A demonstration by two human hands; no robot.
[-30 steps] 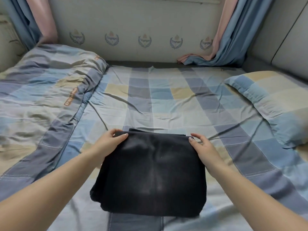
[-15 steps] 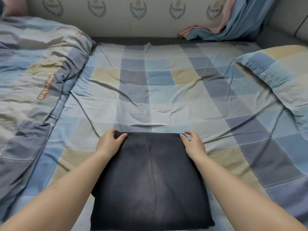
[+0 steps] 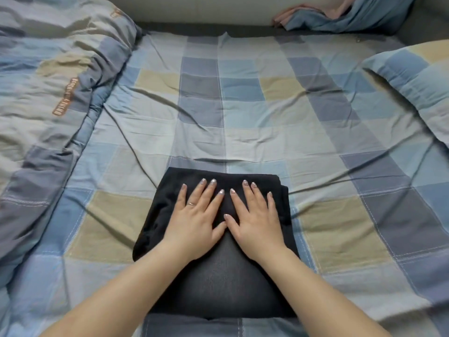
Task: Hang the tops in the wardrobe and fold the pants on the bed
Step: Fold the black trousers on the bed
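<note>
A pair of dark grey, nearly black pants [image 3: 218, 283] lies folded into a thick rectangle on the checked bed sheet [image 3: 243, 117], near the front of the bed. My left hand [image 3: 194, 220] lies flat on the upper left part of the folded pants, fingers straight and spread, a ring on one finger. My right hand [image 3: 255, 220] presses flat on the upper right part, thumb touching the left thumb. Both forearms cover the lower corners of the pants. No tops and no wardrobe are in view.
A rumpled checked duvet [image 3: 48, 105] fills the left side of the bed. A matching pillow [image 3: 418, 88] lies at the right edge. Blue and pink curtain ends [image 3: 340, 15] rest on the far right corner by the wall.
Both hands let go of the far edge of the folded pants and moved inward onto its top, now lying flat side by side. The view tilted further down.
</note>
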